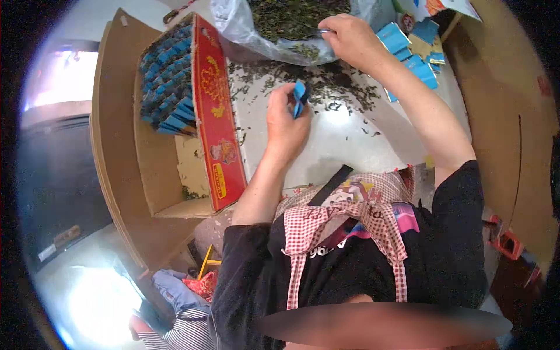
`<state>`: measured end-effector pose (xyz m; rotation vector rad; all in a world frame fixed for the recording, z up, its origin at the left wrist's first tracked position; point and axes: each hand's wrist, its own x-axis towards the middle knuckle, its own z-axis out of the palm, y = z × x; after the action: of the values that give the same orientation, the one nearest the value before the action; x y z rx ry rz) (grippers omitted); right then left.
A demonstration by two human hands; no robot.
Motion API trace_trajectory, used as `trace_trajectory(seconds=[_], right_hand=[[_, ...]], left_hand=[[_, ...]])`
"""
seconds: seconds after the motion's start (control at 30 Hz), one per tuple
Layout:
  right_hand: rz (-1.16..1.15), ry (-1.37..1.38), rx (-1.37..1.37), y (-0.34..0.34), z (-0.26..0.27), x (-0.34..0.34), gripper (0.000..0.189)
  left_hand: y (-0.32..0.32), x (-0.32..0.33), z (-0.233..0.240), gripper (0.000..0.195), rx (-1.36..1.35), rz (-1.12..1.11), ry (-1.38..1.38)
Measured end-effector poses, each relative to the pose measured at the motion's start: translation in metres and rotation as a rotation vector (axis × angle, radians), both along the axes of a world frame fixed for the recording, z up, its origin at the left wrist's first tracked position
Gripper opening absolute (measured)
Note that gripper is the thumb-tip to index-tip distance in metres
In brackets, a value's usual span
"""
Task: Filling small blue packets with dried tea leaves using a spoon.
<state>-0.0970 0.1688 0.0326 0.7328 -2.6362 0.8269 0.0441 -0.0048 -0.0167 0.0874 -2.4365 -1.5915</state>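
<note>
My left hand [288, 114] holds a small blue packet [299, 98] upright over the white tabletop [302, 159], its top edges parted. My right hand [350, 39] grips a small metal utensil [324, 31], seen only in part, at the near rim of a clear plastic bag [236, 30]. Dark dried leaves, like tea [288, 17], fill the bag. More loose leaves [341, 87] lie scattered on the tabletop between the bag and my left hand. Flat blue packets [420, 70] lie in a loose pile right of my right hand.
At the left stands an open cardboard box with a red printed side [218, 118], holding many blue packets [168, 78] in rows, with some leaves at its bottom. Tall cardboard [494, 87] borders the table on the right. Another person's striped clothing [192, 330] shows at lower left.
</note>
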Motion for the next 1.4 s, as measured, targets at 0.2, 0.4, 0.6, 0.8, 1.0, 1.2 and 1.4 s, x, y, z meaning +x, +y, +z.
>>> trace_trajectory(seconds=[0.2, 0.4, 0.6, 0.8, 1.0, 1.2, 1.4], right_hand=[[0.058, 0.047, -0.095, -0.026, -0.011, -0.01, 0.014], [-0.051, -0.181, -0.38, -0.03, -0.009, -0.009, 0.015], [-0.028, -0.319, -0.54, 0.0, -0.001, 0.011, 0.015], [0.082, -0.409, -0.606, 0.031, 0.024, 0.048, 0.009], [0.188, -0.434, -0.569, 0.036, 0.033, 0.068, 0.006], [0.232, -0.177, -0.291, 0.028, 0.04, 0.071, 0.005], [0.317, -0.095, -0.157, 0.018, 0.04, 0.064, 0.004]], left_hand=[[-0.002, -0.004, 0.009, 0.038, -0.08, 0.018, 0.039], [-0.003, -0.011, 0.013, 0.04, -0.088, 0.021, 0.089], [-0.003, -0.022, 0.015, 0.047, -0.104, 0.069, 0.071], [-0.004, -0.028, 0.009, 0.053, -0.123, 0.089, 0.034], [0.0, -0.03, 0.007, 0.054, -0.162, 0.088, 0.12], [-0.003, -0.031, 0.0, 0.054, -0.207, 0.086, 0.137], [0.002, -0.032, -0.007, 0.053, -0.19, 0.076, 0.143]])
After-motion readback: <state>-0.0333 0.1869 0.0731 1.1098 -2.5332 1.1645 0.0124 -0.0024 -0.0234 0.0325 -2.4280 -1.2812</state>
